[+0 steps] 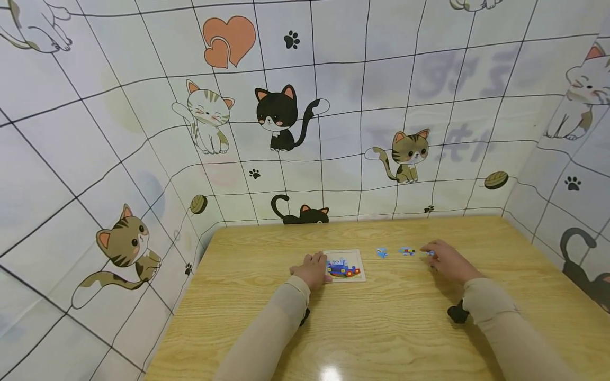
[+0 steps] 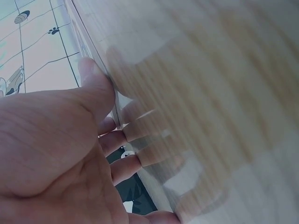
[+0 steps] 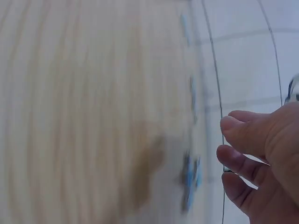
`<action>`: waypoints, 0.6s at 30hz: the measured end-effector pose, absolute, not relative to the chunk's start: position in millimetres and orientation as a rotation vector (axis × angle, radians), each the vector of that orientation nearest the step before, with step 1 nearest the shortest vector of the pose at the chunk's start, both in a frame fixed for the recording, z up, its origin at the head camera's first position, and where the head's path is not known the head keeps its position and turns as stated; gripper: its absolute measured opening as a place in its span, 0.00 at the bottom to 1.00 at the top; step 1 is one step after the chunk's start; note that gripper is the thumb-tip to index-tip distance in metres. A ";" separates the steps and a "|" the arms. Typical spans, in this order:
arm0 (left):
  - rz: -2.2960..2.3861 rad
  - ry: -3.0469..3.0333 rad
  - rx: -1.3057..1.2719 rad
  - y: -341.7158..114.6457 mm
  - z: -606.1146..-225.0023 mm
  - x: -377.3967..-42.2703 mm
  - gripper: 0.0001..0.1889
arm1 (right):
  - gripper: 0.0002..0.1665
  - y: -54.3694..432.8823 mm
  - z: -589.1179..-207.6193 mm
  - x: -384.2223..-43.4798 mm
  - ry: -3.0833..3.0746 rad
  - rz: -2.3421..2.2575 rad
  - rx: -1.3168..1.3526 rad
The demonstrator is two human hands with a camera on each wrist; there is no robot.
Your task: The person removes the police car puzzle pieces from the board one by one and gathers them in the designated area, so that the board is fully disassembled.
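Note:
In the head view, a square puzzle board (image 1: 362,264) with a pale frame and a colourful boat picture lies flat on the table. My left hand (image 1: 311,271) rests at the board's left edge; in the left wrist view its fingertips (image 2: 127,168) touch the tabletop, and the thumb stands apart from them. My right hand (image 1: 447,260) is at the rightmost blue puzzle piece (image 1: 429,252), fingers bent. In the right wrist view, the right hand (image 3: 266,163) has its fingertips apart from the blurred blue piece (image 3: 189,184), with nothing visible between thumb and fingers.
Between the board and my right hand lie a light-blue puzzle piece (image 1: 382,252) and a multicoloured puzzle piece (image 1: 407,251). The wooden table (image 1: 381,328) meets a wall covering (image 1: 343,121) with cat drawings at its back edge.

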State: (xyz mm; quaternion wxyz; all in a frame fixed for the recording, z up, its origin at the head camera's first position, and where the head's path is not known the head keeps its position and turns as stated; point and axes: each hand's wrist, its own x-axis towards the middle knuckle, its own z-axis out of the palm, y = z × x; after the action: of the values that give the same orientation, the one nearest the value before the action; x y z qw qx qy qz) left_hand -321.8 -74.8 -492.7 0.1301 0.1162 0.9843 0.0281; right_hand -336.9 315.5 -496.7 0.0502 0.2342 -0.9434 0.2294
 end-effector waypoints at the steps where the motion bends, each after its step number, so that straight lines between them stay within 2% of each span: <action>1: 0.078 2.857 0.337 -74.6 -493.1 -322.4 0.38 | 0.18 305.4 -495.1 -338.2 -2.864 0.722 0.723; 11: 0.049 2.848 0.320 -74.7 -500.1 -328.3 0.39 | 0.18 201.9 -489.1 -352.7 -2.880 0.851 0.936; 18: 0.037 2.847 0.315 -73.6 -501.2 -329.1 0.40 | 0.16 157.1 -501.0 -359.4 -2.934 0.922 1.036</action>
State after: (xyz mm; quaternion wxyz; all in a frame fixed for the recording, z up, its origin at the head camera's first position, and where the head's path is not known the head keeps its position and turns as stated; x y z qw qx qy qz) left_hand -329.1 -73.6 -501.2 0.1380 0.1090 0.9843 0.0129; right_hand -359.4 157.1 -501.0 -0.0519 0.3187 -0.9029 0.2838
